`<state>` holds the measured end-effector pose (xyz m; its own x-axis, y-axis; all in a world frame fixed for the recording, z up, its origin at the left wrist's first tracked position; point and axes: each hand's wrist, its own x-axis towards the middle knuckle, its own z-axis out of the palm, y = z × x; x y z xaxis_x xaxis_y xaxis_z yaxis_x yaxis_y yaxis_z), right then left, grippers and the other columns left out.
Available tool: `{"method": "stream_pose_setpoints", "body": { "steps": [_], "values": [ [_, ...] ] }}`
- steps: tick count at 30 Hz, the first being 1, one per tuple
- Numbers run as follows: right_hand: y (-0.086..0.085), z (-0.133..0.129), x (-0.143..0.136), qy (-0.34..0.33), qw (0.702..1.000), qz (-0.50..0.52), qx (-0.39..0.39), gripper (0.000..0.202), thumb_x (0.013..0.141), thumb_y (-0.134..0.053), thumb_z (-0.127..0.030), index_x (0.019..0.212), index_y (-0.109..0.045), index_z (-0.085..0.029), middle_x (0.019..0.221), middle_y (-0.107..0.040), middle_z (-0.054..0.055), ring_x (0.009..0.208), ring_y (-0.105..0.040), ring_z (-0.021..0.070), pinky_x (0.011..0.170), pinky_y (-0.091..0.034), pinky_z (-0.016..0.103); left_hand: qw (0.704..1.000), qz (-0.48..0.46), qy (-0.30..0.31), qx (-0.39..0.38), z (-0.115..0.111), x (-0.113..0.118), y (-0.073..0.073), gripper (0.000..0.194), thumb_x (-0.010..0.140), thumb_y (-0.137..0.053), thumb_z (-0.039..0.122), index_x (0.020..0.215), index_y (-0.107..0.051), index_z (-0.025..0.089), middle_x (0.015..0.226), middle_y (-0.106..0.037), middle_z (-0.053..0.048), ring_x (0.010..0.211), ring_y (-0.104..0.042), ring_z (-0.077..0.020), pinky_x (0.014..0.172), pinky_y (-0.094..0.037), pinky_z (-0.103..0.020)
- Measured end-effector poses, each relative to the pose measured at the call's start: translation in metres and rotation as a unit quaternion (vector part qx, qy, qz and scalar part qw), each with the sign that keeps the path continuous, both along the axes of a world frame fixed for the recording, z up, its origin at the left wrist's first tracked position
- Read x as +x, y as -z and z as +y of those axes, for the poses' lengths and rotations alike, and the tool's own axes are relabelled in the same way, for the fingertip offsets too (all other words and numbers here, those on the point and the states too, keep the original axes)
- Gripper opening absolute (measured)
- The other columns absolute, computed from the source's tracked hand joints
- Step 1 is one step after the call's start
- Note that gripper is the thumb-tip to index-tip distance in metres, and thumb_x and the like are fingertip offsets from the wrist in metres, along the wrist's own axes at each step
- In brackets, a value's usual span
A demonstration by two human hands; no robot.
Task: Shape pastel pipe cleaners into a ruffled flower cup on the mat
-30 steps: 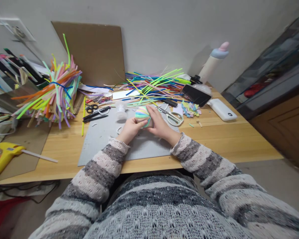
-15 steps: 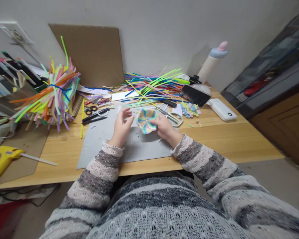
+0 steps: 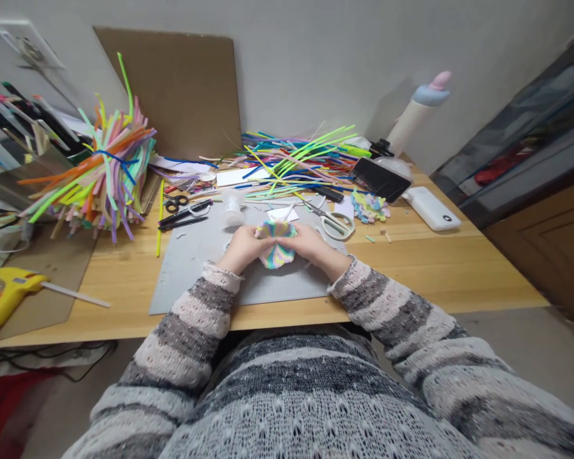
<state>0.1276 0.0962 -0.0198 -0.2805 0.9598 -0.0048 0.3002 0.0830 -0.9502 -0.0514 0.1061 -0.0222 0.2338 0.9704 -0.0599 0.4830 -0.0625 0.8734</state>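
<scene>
Between my two hands is a round, ruffled disc of pastel pipe cleaners point(image 3: 276, 256), with yellow, blue, pink and white stripes running out from its centre. My left hand point(image 3: 243, 248) grips its left side, thumb on top near the middle. From the other side my right hand point(image 3: 314, 246) pinches it the same way, and the two thumb tips nearly meet. The fingers beneath the disc are hidden. Below lies a grey cutting mat point(image 3: 196, 280). A clear spool point(image 3: 233, 209) stands just beyond my left hand, and white-handled scissors point(image 3: 337, 224) lie beyond my right.
Loose pipe cleaners point(image 3: 306, 156) are heaped at the back. A tied pipe-cleaner bundle point(image 3: 110, 172) and a yellow glue gun point(image 3: 12, 293) are at left. Black scissors point(image 3: 176, 203) and pens lie left of the spool. A phone point(image 3: 381, 180) and white power bank point(image 3: 432, 209) sit right.
My left hand has come down from its raised, open position and taken hold of the disc's left side. The disc has moved slightly down and left, with my right hand still on it.
</scene>
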Motion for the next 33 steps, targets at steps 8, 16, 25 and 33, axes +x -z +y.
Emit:
{"method": "stream_pose_setpoints", "body": {
  "steps": [8, 16, 25, 33],
  "values": [
    [-0.011, 0.000, 0.005, -0.053, 0.991, -0.126, 0.005, 0.016, 0.068, -0.060, -0.024, 0.077, -0.063, -0.012, 0.068, -0.057, -0.001, 0.061, -0.047, 0.0102, 0.056, -0.035, 0.020, 0.989, 0.121, 0.086, -0.018, -0.002, -0.002, -0.010, 0.033, 0.066, -0.063, 0.041, 0.080, -0.069, 0.013, 0.071, -0.067, -0.004, 0.068, -0.059, -0.0199, 0.060, -0.042, -0.026],
    [-0.017, 0.003, 0.000, -0.104, 0.964, -0.243, -0.002, 0.012, 0.072, -0.059, -0.024, 0.076, -0.060, -0.013, 0.068, -0.055, -0.002, 0.063, -0.046, 0.0105, 0.056, -0.031, 0.020, 0.966, 0.242, 0.090, 0.020, 0.001, 0.002, -0.017, 0.019, 0.071, -0.059, 0.034, 0.072, -0.063, 0.015, 0.062, -0.057, -0.001, 0.058, -0.049, -0.0150, 0.054, -0.032, -0.025],
    [-0.023, 0.017, -0.011, -0.115, 0.932, -0.344, -0.018, 0.007, 0.071, -0.064, -0.018, 0.075, -0.064, -0.012, 0.066, -0.059, 0.000, 0.060, -0.049, 0.0112, 0.054, -0.030, 0.020, 0.939, 0.311, 0.147, 0.007, 0.012, 0.012, -0.033, 0.017, 0.067, -0.065, 0.029, 0.075, -0.067, 0.014, 0.065, -0.062, -0.004, 0.059, -0.052, -0.0158, 0.055, -0.034, -0.024],
    [-0.024, 0.009, -0.018, -0.078, 0.924, -0.375, 0.003, 0.009, 0.075, -0.060, -0.017, 0.078, -0.067, -0.013, 0.072, -0.066, 0.003, 0.062, -0.050, 0.0119, 0.054, -0.030, 0.021, 0.940, 0.319, 0.120, 0.011, 0.007, 0.016, -0.026, 0.022, 0.073, -0.062, 0.035, 0.077, -0.069, 0.015, 0.065, -0.064, -0.005, 0.060, -0.054, -0.0167, 0.056, -0.037, -0.024]
  ]
}}
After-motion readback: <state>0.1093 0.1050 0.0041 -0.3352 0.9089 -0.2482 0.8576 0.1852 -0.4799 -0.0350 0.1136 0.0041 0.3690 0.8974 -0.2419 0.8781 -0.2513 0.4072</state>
